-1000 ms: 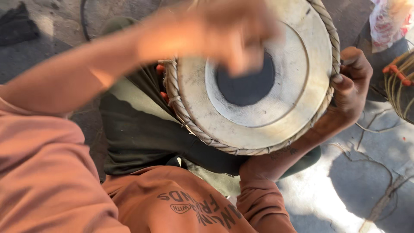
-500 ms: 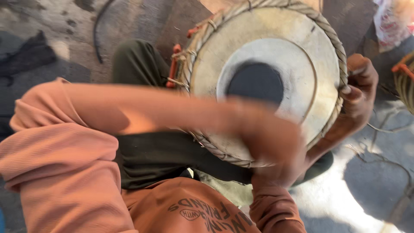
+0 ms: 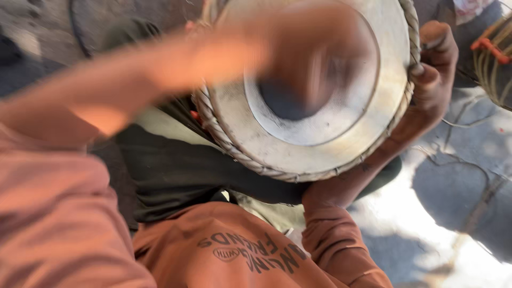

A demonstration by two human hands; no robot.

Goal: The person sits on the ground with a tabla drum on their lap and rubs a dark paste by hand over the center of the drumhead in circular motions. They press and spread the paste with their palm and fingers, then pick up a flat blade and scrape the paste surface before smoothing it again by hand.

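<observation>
A round drum (image 3: 349,146) lies tilted on my lap, its pale skin head facing up, with a black circle (image 3: 281,104) in the middle and a braided rope rim. My left hand (image 3: 314,58) is a blur just above the head, covering its upper half; its fingers cannot be made out. My right hand (image 3: 434,74) grips the drum's right rim, thumb over the edge and fingers behind the shell.
Dark trousers (image 3: 181,170) and my orange shirt (image 3: 240,250) fill the lower left. Part of another rope-laced drum (image 3: 493,58) shows at the right edge. Grey concrete ground (image 3: 458,186) with loose cords lies at the right.
My left hand swung from the drum's top down across its lower rim and is back over the upper head. The drum shifted slightly in view. The right hand kept its grip.
</observation>
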